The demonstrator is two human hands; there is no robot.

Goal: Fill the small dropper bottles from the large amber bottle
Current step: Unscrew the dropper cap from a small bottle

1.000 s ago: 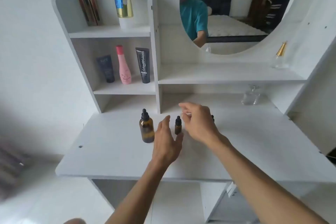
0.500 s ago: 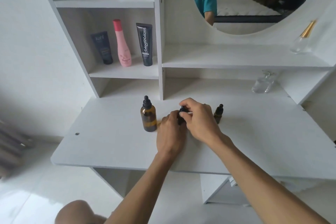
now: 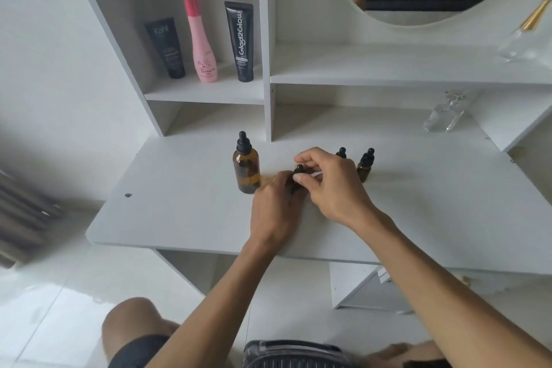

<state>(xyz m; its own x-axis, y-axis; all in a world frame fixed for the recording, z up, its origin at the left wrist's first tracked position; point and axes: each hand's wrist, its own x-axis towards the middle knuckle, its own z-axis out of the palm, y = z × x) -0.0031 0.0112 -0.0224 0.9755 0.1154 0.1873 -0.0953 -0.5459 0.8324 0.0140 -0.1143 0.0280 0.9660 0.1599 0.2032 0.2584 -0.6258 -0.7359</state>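
Beside the large amber bottle (image 3: 246,170), left hand (image 3: 273,203) grips a small dropper bottle (image 3: 294,181); right hand (image 3: 331,185) fingers (image 3: 300,179) pinch its cap (image 3: 298,170). Abrupt twisting risks tipping it on the counter (image 3: 185,212).

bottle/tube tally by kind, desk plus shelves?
Large amber bottle: 1
Small dropper bottles: 3
Tubes: 2
Pink bottle: 1
Clear glass bottles: 2
Total: 9
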